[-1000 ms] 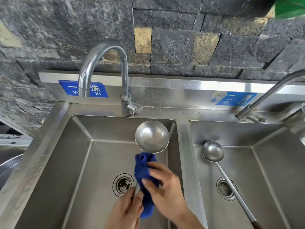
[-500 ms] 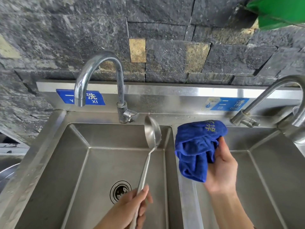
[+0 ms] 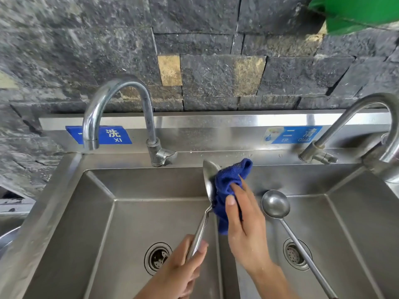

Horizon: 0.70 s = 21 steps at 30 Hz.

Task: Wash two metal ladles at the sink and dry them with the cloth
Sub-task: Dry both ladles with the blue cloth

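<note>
At your far left the left basin (image 3: 71, 223) of the steel double sink lies under the curved left faucet (image 3: 121, 108), whose spout hangs over that basin's back left corner in front of a blue label (image 3: 112, 134) on the splashback; a round drain (image 3: 158, 258) sits in the basin floor. Your left hand (image 3: 179, 270) comes up from the bottom edge over that basin, fingers and thumb curled round the handle of the first ladle (image 3: 207, 186), which you hold upright and turned edge-on, its bowl near the divider (image 3: 226, 266) between the basins. Just right of it, your right hand (image 3: 244, 223) pinches the blue cloth (image 3: 226, 188) between thumb and fingers and presses it against the bowl, so cloth and ladle are touching; a flap of cloth sticks up past the bowl's rim and another hangs below your thumb. Further right, the second ladle (image 3: 276, 205) lies untouched in the right basin (image 3: 356, 223), bowl up toward the back wall, its long handle running down across that basin's drain (image 3: 296, 255) to the bottom edge. At the far right stands the right faucet (image 3: 354, 117), beside another blue label (image 3: 295, 134), with something green (image 3: 358, 11) in the top corner.
</note>
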Available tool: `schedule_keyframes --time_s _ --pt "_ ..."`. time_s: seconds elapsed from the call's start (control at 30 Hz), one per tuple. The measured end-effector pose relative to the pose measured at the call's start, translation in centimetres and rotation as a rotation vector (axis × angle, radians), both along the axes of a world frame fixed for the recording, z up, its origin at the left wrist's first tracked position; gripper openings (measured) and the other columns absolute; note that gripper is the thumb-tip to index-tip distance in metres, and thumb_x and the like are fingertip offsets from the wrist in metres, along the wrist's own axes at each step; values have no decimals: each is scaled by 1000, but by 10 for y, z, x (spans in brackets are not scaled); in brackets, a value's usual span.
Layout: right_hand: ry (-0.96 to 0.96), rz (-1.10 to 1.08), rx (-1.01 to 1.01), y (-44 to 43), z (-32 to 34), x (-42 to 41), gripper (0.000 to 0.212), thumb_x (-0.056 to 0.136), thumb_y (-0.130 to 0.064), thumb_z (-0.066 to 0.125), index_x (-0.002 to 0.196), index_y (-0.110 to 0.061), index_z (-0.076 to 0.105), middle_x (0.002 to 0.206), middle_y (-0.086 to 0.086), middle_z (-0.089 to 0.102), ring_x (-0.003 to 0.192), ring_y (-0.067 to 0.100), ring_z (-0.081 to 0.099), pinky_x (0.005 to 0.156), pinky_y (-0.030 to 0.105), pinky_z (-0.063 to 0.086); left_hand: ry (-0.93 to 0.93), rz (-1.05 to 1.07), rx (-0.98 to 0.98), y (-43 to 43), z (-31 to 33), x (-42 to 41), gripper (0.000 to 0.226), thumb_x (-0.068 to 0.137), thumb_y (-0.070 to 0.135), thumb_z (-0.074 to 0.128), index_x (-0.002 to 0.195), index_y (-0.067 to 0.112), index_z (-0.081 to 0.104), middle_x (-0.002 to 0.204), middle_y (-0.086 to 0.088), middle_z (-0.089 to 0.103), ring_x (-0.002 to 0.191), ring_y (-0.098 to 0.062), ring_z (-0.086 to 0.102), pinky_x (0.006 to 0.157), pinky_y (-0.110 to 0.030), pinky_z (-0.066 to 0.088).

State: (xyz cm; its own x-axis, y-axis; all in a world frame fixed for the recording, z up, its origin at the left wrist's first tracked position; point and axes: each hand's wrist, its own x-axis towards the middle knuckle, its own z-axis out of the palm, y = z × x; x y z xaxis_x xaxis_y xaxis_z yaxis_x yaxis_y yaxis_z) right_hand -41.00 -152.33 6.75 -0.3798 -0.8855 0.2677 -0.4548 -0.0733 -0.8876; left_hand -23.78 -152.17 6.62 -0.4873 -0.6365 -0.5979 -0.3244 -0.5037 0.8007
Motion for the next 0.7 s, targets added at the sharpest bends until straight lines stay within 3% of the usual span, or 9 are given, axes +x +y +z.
schedule_keyframes --time_s 0.1,0.17,0.23,0.33,0.4,0.47,0.6,0.7 --pt "72 68 93 -4 -21 6 49 106 -44 37 131 -12 64 156 4 46 152 17 31 120 38 35 -50 121 -1 3 -3 -13 44 94 56 45 75 17 55 47 -4 26 36 -14 20 43 -24 12" --pt "246 61 2 -10 -23 7 43 106 -38 43 130 -12 67 158 7 44 155 25 26 123 43 30 -113 94 34 5 0 -15 57 97 60 37 57 23 53 43 4 35 36 -11 28 42 -25 20" --pt "398 89 -75 -21 -12 5 37 104 -37 49 128 -17 69 153 8 50 152 31 32 120 51 33 -53 91 54 8 -5 -10 60 92 66 41 50 25 47 49 7 38 42 -10 33 47 -26 24" --pt "389 135 124 -52 19 -13 31 103 -43 48 125 -33 68 144 -1 57 137 22 51 109 39 44 -53 160 129 10 -4 -7 59 91 58 53 50 16 41 49 -3 30 43 -18 29 49 -28 18" --pt "205 172 325 -73 40 -31 22 103 -43 49 114 -38 68 124 -7 68 115 16 61 95 28 46 -13 82 109 12 -6 -4 63 83 68 56 58 12 38 47 -1 29 40 -16 29 44 -25 19" --pt "11 199 371 -79 49 -41 21 104 -40 49 109 -38 69 109 -12 73 106 12 63 92 26 46 51 25 58 13 -8 1 67 72 76 54 62 11 40 49 -2 32 41 -16 31 46 -26 21" --pt "112 144 17 -50 31 -28 29 105 -31 48 122 -27 72 129 -12 64 126 6 56 108 32 43 172 130 224 11 -5 5 65 71 71 59 65 9 40 51 -3 28 41 -17 26 43 -25 19" --pt "435 257 -176 -28 3 -4 29 103 -23 53 122 -14 74 139 3 61 142 28 46 116 50 37 177 211 301 4 -3 -7 63 82 68 55 54 14 42 48 -4 15 40 -14 9 39 -24 8"
